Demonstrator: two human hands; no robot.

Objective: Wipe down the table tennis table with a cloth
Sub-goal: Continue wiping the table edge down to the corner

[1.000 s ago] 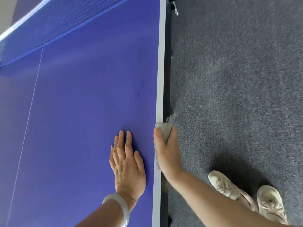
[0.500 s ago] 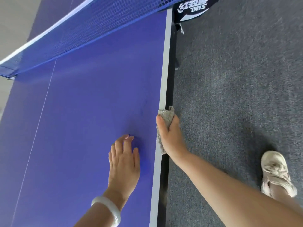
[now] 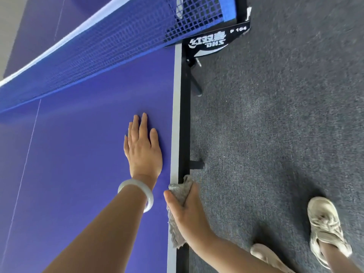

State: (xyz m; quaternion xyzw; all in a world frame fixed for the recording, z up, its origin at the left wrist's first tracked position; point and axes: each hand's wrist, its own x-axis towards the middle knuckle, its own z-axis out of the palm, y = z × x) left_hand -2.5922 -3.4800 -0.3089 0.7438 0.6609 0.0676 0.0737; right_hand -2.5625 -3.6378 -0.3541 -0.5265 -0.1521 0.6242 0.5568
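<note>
Grey carpet (image 3: 275, 115) fills the 3 o'clock side. Two beige sneakers on it at 4-5 o'clock: one (image 3: 325, 229) clear, the other (image 3: 266, 255) partly hidden. Blue net (image 3: 98, 56) spans 10-12 o'clock. Black net clamp (image 3: 208, 43) at 1 o'clock, marked "P 104". Pale bangle (image 3: 137, 191) near 6 o'clock.

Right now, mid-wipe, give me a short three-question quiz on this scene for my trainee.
1. True or false: the left hand lies flat, fingers straight, on the blue tabletop.
2. Where is the cloth? A) lying on the carpet; B) in the grip of the right hand, against the table's side edge; C) hung over the net.
3. What is worn on the left wrist?

Key: 1 true. 2 B. 3 a pale bracelet.
</note>
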